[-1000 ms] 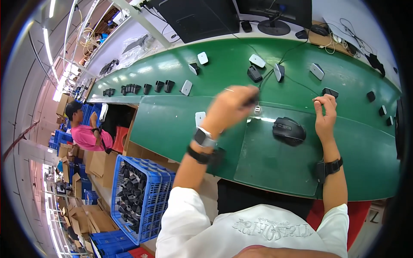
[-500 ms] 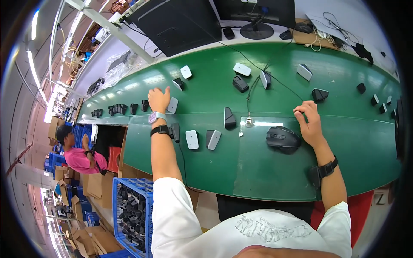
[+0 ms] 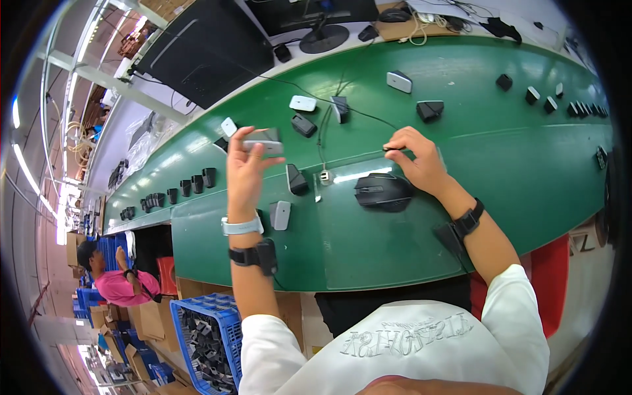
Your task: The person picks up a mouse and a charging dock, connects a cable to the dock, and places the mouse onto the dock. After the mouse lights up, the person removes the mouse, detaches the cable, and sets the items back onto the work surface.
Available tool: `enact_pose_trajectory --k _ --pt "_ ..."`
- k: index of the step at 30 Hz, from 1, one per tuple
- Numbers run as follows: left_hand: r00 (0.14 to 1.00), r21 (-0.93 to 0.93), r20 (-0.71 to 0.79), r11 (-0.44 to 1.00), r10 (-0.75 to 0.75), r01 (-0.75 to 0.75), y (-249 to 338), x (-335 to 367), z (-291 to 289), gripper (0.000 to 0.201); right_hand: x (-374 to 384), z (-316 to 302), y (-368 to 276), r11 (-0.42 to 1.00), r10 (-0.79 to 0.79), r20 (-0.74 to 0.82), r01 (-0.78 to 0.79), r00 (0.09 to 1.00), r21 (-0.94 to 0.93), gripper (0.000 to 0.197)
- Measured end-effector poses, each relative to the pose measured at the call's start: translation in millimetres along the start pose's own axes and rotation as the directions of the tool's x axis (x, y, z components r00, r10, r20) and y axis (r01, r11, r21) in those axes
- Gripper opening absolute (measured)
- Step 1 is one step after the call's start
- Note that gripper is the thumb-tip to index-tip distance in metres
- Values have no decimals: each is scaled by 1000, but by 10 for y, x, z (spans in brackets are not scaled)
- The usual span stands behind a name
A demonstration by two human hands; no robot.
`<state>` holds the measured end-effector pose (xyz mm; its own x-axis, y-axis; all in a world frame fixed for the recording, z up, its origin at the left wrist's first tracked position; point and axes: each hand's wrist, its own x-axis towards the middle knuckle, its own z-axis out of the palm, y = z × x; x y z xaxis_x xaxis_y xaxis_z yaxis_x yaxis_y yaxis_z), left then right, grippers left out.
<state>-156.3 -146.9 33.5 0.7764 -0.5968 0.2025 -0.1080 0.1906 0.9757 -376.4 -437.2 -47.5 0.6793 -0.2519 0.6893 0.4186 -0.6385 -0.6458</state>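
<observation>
My left hand [image 3: 245,172] is raised over the green bench with its fingers around a wedge-shaped black and silver-white device [image 3: 264,146]. Opposite it, my right hand [image 3: 421,161] pinches a small black cable end [image 3: 390,149]; the black cable [image 3: 368,117] leads to it from the back of the bench. Below that hand lies a large black computer mouse [image 3: 384,192] on a clear sheet. Between the hands rests a black wedge device [image 3: 297,180], with a small white USB connector [image 3: 325,176] beside it. Another grey-white device [image 3: 280,215] lies near my left wrist.
More black and white devices [image 3: 303,103] are scattered toward the back. Rows of black pieces stand at the left [image 3: 197,184] and far right [image 3: 586,109]. Monitors [image 3: 207,52] line the rear. A blue crate of black parts [image 3: 209,339] stands lower left; a person in pink [image 3: 125,286] is beyond.
My left hand has taken hold of a device and lifted it off the bench. My right hand still pinches the cable end. The view has shifted to the right.
</observation>
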Motion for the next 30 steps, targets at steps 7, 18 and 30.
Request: enact_pose_trajectory --k 7,18,30 --pt "969 -602 242 776 -48 189 -625 -230 947 28 118 43 -205 937 260 53 -265 964 228 15" --pt "969 -282 247 957 3 69 -857 -311 1118 59 40 11 -203 814 415 261 -484 871 321 14" --pt "963 66 256 992 89 -110 -789 -381 1313 51 12 10 -175 918 307 248 -354 919 177 11"
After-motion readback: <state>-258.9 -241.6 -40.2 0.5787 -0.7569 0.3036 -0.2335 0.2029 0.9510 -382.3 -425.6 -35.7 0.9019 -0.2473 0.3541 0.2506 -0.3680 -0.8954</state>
